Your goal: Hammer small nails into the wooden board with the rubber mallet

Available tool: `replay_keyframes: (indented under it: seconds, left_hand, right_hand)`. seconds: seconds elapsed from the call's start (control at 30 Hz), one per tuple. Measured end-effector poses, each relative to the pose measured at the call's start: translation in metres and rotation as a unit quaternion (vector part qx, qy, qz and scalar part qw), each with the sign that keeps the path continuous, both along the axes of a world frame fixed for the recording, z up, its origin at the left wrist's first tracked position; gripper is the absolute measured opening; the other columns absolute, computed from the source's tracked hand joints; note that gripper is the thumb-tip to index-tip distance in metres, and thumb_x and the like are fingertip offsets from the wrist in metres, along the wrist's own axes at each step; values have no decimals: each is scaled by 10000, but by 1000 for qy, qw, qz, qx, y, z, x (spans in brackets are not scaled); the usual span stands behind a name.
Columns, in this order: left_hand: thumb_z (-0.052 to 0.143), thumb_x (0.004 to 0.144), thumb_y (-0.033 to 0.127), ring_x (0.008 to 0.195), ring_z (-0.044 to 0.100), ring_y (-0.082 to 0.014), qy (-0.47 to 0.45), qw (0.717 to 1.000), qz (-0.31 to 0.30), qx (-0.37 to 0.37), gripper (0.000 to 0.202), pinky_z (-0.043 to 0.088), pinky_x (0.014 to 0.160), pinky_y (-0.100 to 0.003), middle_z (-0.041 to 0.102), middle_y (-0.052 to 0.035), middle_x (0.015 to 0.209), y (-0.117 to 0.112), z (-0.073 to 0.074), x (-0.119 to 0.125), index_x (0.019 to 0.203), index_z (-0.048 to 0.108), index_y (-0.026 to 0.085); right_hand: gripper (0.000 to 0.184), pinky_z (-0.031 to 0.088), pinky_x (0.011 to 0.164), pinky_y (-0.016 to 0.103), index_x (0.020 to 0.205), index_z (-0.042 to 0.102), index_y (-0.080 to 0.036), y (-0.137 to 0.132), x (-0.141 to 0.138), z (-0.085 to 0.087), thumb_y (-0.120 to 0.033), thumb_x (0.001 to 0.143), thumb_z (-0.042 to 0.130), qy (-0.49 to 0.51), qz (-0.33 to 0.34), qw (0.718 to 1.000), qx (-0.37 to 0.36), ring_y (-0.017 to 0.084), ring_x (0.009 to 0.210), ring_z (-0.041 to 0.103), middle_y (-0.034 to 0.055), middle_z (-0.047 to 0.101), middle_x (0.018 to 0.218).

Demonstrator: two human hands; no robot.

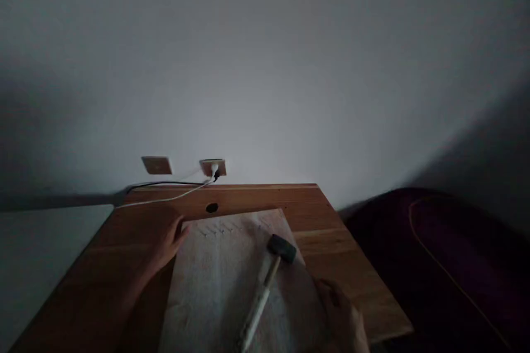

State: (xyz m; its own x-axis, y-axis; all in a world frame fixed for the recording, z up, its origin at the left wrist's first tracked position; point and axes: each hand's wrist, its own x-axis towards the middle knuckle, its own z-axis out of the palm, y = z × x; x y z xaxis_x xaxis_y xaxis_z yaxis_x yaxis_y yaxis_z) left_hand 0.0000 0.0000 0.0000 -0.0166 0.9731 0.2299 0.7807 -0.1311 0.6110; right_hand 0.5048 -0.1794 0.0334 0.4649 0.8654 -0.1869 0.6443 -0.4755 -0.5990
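A pale wooden board (207,281) lies slightly turned on the wooden table. Several nails (222,228) stand in a row near its far edge. On the board rests a hammer (260,300), its dark head (281,248) toward the right edge and its light handle slanting toward me. My left hand (174,240) grips the board at its far left corner, fingers at the edge. At the near right edge, my right hand (342,314) is closed around the board's side; its fingers are dim and partly hidden.
The wooden table (356,275) stands against a pale wall (265,77). A wall socket (213,167) holds plugs, with a white cable (178,196) and a black one running left. The tabletop has a dark round hole (212,207). Dark purple fabric (455,253) lies at the right.
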Motion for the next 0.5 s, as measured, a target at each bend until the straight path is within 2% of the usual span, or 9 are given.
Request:
replay_keyframes:
  seconds: [0.13,0.23,0.33,0.5]
  left_hand:
    - [458,982,577,1384,591,-311,-6,1000,9,17,553,440,1208,-502,644,-137,1456,-14,-1,-26,1380,550,203]
    - [470,1007,524,1388,586,-299,1,1000,-12,21,504,456,1198,-492,638,-107,1465,-20,5,-25,1413,533,231]
    - [474,1026,463,1399,570,-288,26,997,-44,58,459,454,1202,-474,611,-95,1485,-23,13,-9,1428,529,248]
    - [492,1045,370,1452,506,-286,67,982,-131,123,431,444,1212,-479,547,-106,1542,-24,24,36,1460,512,256]
  right_hand:
    - [485,541,626,277,1005,755,-278,5,-30,-4,-558,961,362,-12,50,997,49,268,836,811,90,840,995]
    - [419,531,598,251,987,762,-274,9,-41,-1,-464,989,388,-39,120,988,85,232,789,806,90,837,1018]
    - [354,508,546,232,1048,771,-286,10,-42,2,-399,997,440,-78,150,982,85,211,697,789,74,838,942]
    - [323,519,566,236,1080,750,-301,17,-40,6,-375,980,452,-86,149,981,90,220,715,799,45,835,885]
